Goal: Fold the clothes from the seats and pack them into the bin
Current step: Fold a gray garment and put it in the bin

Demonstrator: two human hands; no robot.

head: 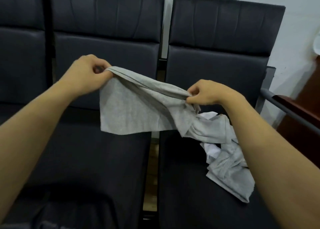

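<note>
At the near left edge, a dark garment (57,216) is being seen only dimly, lying low in shadow. On the near right, the lower part of a grey garment (131,111) is being left trailing in a crumpled heap on the cushion of the right seat (181,185), with a white cloth (210,150) showing among its folds. Farther in, the garment's upper edge is being held stretched in the air between two hands, spanning the gap between the right seat and the middle seat (97,159). Its right end is being pinched by the right hand (206,93), whose fingers are curled tight around the bunched fabric. Its left end is being gripped higher up by the left hand (88,73), thumb and fingers closed on the hem, so that a flat panel is hanging below it. At the far right, a metal armrest (284,111) and a wooden piece of furniture (304,118) are being shown against the wall.
</note>
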